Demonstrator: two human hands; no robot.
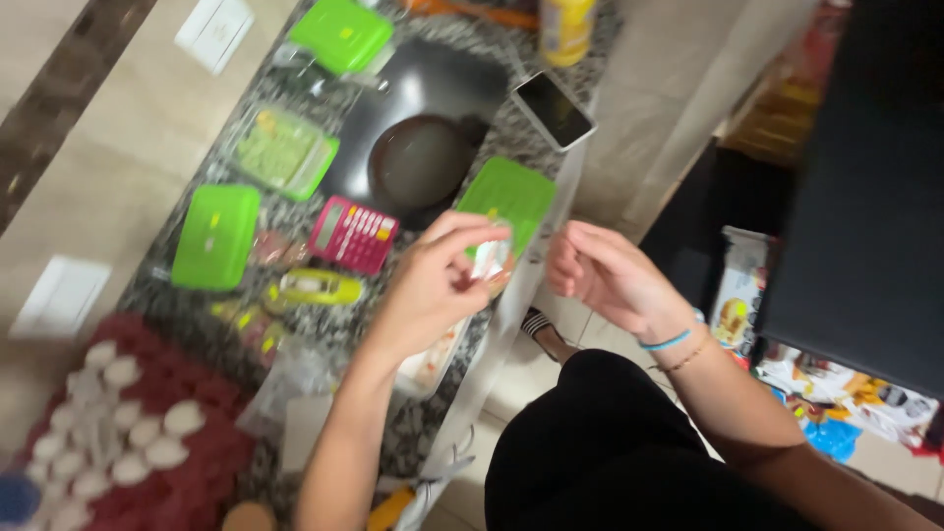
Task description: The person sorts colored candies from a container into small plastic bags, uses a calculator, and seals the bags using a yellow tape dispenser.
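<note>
Left hand (pixel 438 280) pinching small white packet (pixel 489 260) (blurred, maybe a wrapper) | right hand (pixel 600 270) loosely curled, empty | best steadied above counter (pixel 393 433) edge, gentle pinch.

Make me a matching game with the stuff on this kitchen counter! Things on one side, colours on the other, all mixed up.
Things:
1. Calculator with white buttons
2. Square plastic container lid lying flat near the wall
3. Round frying pan
4. Egg tray full of white eggs

Colours:
A. dark grey
B. dark red
C. pink
D. bright green

Pairs: 1-C, 2-D, 3-A, 4-B
</note>
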